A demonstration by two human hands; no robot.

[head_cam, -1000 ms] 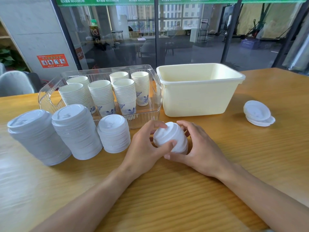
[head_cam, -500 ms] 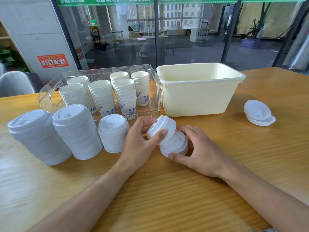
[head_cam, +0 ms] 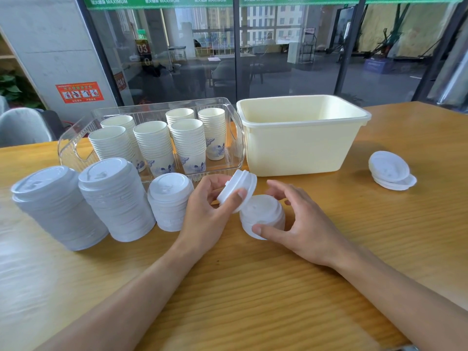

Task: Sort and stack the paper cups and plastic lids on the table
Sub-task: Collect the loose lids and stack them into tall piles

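Pinched between thumb and fingers of the left hand (head_cam: 210, 211) is a small clump of white plastic dome lids (head_cam: 238, 190), tipped on edge and lifted clear of the short white lid stack (head_cam: 262, 216) just below it. Right hand (head_cam: 301, 224) cups that short stack on the light wooden table (head_cam: 253, 287), thumb pressed to its near side, fingers arched loosely over the far side, so it steadies rather than clamps.

Judging by the layout, this clump belongs on 1 of the 3 finished white lid columns (head_cam: 114, 198) standing to the left, the nearest and lowest (head_cam: 171, 201) just beside the left wrist. Best to level the clump first, rims down, then seat it squarely so the column does not lean.

Left forearm comes in low from the bottom left, wrist bent back. Right forearm runs in from the lower right, wrist flat near the table.

Further out, paper cups with blue print (head_cam: 162, 145) sit nested in rows inside a clear plastic tray (head_cam: 235, 138). Beside it stands a cream plastic tub (head_cam: 301, 145), and well apart to the right lie a few loose white lids (head_cam: 391, 171), not yet sorted
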